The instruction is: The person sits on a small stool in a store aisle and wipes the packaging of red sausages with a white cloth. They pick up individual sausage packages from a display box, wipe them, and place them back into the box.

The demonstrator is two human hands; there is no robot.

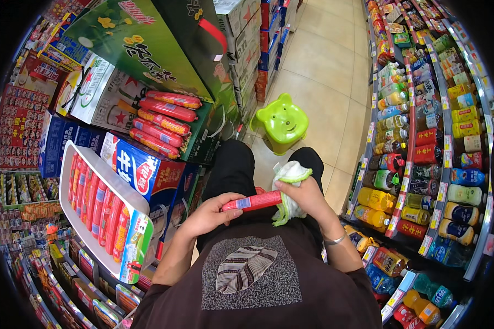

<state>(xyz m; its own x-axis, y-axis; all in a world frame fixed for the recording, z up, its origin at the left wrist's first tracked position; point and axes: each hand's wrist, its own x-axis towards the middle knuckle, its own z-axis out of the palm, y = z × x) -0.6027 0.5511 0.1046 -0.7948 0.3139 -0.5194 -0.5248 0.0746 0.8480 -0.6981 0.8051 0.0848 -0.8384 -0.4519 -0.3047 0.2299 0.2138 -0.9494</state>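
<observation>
A sausage in a red printed wrapper [258, 201] lies level across my lap, held between both hands. My left hand [215, 209] grips its left end with the thumb on top. Around the other end, my right hand [302, 196] presses a white cloth with a green edge [291, 174] against the wrapper. To my left, a white plastic tray [68, 177] holds a row of similar red sausages [99, 201]. Several more wrapped sausages [160, 123] lie stacked side by side on a carton beyond it.
A green bear-faced stool [283, 122] stands on the tiled floor [325, 53] ahead. Drink cartons [136, 164] and a large green box [148, 45] are piled at left. Shelves of bottled drinks [426, 144] line the right side.
</observation>
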